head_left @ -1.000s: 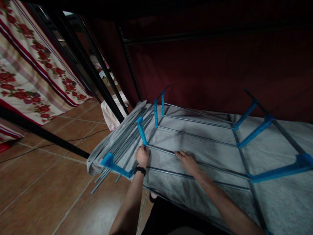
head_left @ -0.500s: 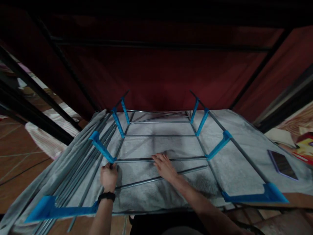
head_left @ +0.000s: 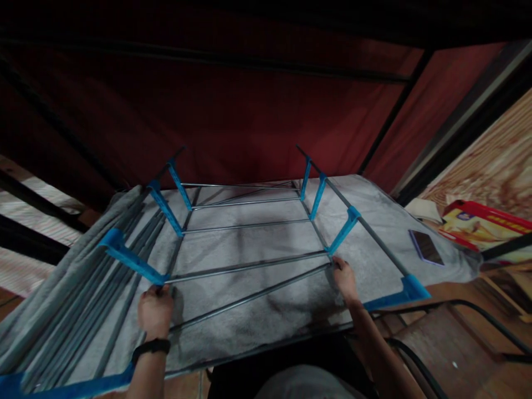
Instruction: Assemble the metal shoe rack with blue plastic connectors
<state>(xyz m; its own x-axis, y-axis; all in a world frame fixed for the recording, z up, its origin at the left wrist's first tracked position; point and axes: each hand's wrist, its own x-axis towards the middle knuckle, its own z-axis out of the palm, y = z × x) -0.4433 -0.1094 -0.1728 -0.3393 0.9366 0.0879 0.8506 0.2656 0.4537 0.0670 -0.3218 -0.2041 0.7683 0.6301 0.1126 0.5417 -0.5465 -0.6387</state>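
Only the head view to go on. Seeing a frame (head_left: 249, 226) of grey rods and blue brackets set out on a grey blanket (head_left: 382, 255), in front of a red cloth (head_left: 249, 122). Got the left hand (head_left: 155, 310) on the left pole (head_left: 175, 253), just nearer than a left bracket (head_left: 137, 265), with fingers apparently curled around it. Got the right hand (head_left: 344, 281) opposite, on the right pole (head_left: 318, 235) beside the foot of a right bracket (head_left: 341, 234), fingers seemingly closed there too. Can't tell how tightly on either side.

Tips, for what it's worth: grip both poles at matching spots close to the brackets, and push or pull evenly to avoid twisting. Watch the slanted rod (head_left: 249, 299), running crooked from near the left wrist to beside the right hand. Can't tell about either end being seated. Would square it up before pressing, not force it at an angle; could bend or pop out, at a guess. Mind the loose rods (head_left: 95, 305) at left too.

Brands and writing: no luck. Can spot lettering on the red-and-yellow box (head_left: 482, 224) at far right, but too blurry to read. Can't make out any label on the phone (head_left: 426, 247) lying on the blanket.
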